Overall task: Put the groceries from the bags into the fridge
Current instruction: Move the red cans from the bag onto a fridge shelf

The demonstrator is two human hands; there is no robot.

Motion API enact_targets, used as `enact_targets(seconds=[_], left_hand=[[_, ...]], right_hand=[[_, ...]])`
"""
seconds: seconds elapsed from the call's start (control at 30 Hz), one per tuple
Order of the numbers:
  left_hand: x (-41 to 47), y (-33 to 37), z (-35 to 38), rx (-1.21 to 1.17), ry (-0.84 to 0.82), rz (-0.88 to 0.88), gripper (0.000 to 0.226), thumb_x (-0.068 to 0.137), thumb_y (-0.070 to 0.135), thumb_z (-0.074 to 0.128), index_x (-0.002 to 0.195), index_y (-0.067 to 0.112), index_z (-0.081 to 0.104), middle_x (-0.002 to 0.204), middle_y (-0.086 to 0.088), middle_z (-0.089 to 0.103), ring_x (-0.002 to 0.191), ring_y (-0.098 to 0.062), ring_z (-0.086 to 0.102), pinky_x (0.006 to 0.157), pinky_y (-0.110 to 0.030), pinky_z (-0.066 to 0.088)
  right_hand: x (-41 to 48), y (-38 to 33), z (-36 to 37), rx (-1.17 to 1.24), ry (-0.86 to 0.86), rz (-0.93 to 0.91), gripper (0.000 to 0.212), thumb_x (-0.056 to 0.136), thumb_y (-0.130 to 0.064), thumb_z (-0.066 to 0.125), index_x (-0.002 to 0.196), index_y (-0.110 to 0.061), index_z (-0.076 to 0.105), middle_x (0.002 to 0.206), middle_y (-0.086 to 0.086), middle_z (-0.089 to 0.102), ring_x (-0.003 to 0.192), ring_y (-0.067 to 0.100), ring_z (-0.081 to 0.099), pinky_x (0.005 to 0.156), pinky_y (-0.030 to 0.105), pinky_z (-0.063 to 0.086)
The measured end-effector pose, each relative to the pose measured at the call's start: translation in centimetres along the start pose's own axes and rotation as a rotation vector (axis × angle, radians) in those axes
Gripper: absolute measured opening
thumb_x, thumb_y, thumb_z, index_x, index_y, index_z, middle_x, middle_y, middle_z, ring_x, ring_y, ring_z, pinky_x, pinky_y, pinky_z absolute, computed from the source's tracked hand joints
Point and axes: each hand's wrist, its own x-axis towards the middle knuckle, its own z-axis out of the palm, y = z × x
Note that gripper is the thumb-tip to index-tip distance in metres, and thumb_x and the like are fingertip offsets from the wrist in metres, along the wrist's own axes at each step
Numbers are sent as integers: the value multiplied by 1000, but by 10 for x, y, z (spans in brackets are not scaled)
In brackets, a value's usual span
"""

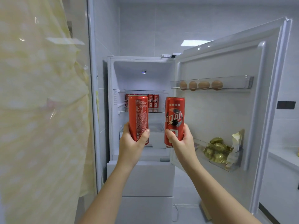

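Cola cans stand one in each hand at the centre of the frame, raised in front of the open fridge [111, 110]. The left hand [131, 143] curls thumb and fingers round the lower part of the left can [138, 113], and the right hand [184, 140] grips the right can [174, 117] the same way. Holding low likely leaves the top and most of each body free to slide under the glass above without the knuckles catching. Both cans are upright, long axis vertical, rims toward the top of the frame. The left can turns its small-print panel to the camera and the right can its logo. Behind them the middle shelf [156, 111] bears a row of shelved cans [153, 101], also upright, which probably explains the pose: these two look meant to join that row. The left can overlaps the row in the picture but appears nearer the camera, not yet inside. The door [218, 120] stands open at the right of the frame, with eggs [203, 85] in its upper rack and gold foil packs [216, 151] in its lower bin. Yellow dotted fabric [40, 110] fills the left of the frame.
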Motion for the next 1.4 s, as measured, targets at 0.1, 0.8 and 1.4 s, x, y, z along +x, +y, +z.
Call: enact_targets(seconds=[0.1, 0.8, 1.4], left_hand=[[23, -27, 2, 0, 3, -7, 36, 89, 26, 67, 118, 26, 47, 97, 13, 60, 79, 15, 60, 61, -5, 46], [269, -236, 7, 25, 7, -69, 36, 89, 30, 65, 118, 29, 44, 101, 18, 58, 81, 17, 59, 61, -4, 46], [460, -368, 79, 250, 121, -198, 42, 83, 28, 74, 111, 20, 44, 113, 0, 60, 103, -17, 61, 87, -34, 52]], right_hand=[[21, 22, 9, -12, -6, 5, 52, 78, -42, 68, 124, -26, 52, 112, -4, 64, 102, 13, 64, 81, 32, 58], [237, 192, 122, 2, 42, 84, 39, 91, -19, 66, 126, -24, 48, 111, -5, 62, 95, 8, 63, 63, 14, 52], [446, 341, 185, -110, 77, 106, 43, 83, -11, 68, 117, -24, 45, 99, -11, 62, 87, 0, 59, 76, 18, 48]])
